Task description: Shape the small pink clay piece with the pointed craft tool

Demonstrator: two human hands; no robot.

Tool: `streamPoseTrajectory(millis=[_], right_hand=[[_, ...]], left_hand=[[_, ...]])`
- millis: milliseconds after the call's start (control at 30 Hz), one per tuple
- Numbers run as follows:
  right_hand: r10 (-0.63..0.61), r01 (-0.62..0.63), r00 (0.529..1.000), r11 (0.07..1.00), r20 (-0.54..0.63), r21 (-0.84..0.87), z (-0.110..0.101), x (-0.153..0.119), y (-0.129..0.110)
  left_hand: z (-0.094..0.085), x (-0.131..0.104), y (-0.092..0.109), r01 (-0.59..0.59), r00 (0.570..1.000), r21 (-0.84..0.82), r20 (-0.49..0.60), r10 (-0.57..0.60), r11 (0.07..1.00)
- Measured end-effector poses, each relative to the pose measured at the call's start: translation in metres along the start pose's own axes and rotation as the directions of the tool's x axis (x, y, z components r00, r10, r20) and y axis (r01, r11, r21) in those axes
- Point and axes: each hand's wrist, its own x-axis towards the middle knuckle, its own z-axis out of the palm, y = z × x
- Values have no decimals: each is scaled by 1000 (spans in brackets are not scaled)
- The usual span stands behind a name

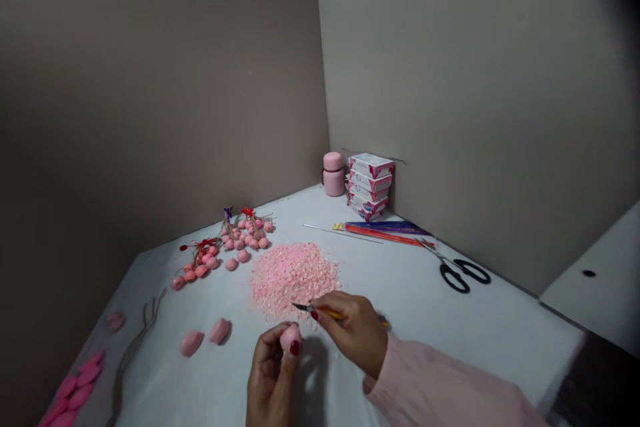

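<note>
My left hand (274, 373) grips a small rounded pink lump (290, 337), soap-like in look, between thumb and fingers. Above it and to the right, my right hand (353, 327) is closed around a craft knife (331, 313) with a yellow handle. The blade points left, a short way above the lump and apart from it. Behind both hands lies a heap of pink shavings (295, 273). Two cut pink chunks (192, 343) rest on the table to the left of my left hand.
Bunches of pink balls (245, 235) tied with twine lie at the back left. Cords (133, 353) and bright pink pieces (80, 387) are at the left. Behind stand a pink flask (333, 175) and stacked boxes (370, 187). Coloured sticks (385, 233) and scissors (453, 270) lie right.
</note>
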Motion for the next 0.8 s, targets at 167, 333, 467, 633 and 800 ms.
streamPoseTrajectory(millis=[167, 333, 467, 633, 800], right_hand=[[-77, 73, 996, 995, 51, 69, 1, -5, -10], [-84, 81, 995, 994, 50, 69, 0, -5, -11], [-41, 40, 999, 998, 8, 51, -2, -1, -3], [-70, 68, 997, 994, 17, 89, 1, -3, -6], [-103, 96, 992, 990, 67, 102, 2, -6, -13]], left_hand=[[2, 1, 0, -18, 1000, -66, -24, 17, 998], [1, 1, -6, -21, 1000, -53, -13, 20, 998], [2, -1, -6, -31, 999, -31, -13, 31, 999], [2, 0, -6, -37, 998, -52, -44, 35, 998], [1, 0, -6, -62, 997, -54, -53, 59, 997]])
